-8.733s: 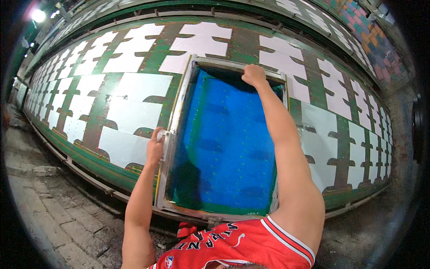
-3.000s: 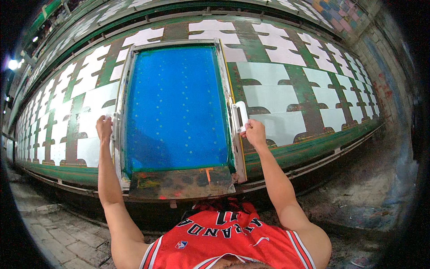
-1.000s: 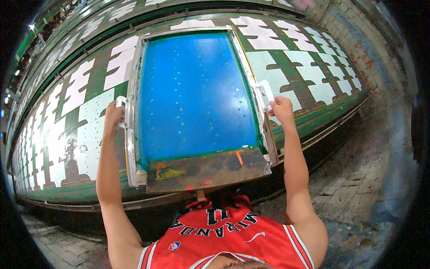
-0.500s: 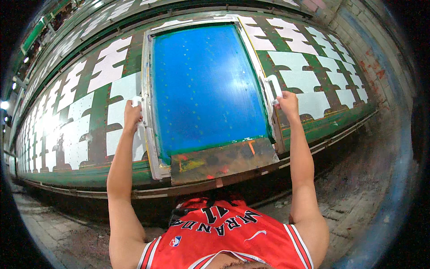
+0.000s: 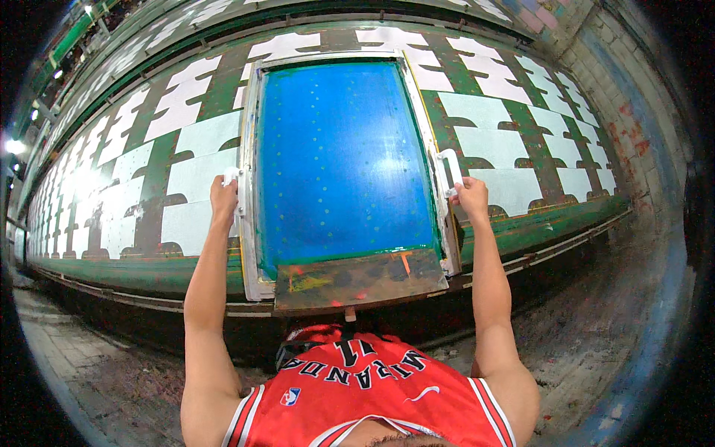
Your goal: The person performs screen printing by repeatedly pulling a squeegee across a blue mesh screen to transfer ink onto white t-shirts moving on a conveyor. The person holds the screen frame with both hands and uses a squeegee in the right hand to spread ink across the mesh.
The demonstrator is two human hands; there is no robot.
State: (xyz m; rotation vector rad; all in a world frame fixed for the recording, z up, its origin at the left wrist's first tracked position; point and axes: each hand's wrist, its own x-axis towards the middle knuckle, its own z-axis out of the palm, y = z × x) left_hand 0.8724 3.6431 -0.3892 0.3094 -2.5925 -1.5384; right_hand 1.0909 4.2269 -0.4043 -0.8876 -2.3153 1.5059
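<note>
To the left of the blue screen (image 5: 346, 160), the left hand (image 5: 223, 200) grips a white handle (image 5: 232, 175); to its right, the right hand (image 5: 471, 198) grips another handle (image 5: 452, 167).

Worn and dimly lit

A long green bench (image 5: 536, 227) spans the view; a grey block wall (image 5: 618, 82), stained reddish, stands at right; scuffed grey floor (image 5: 71, 335) lies below; a bright lamp (image 5: 14, 147) glares far left

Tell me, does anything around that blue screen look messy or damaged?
The dark board at the near edge of the blue screen looks messy: yellow, red and orange smears mark it, perhaps old paint. No obvious breakage stands out.
</note>
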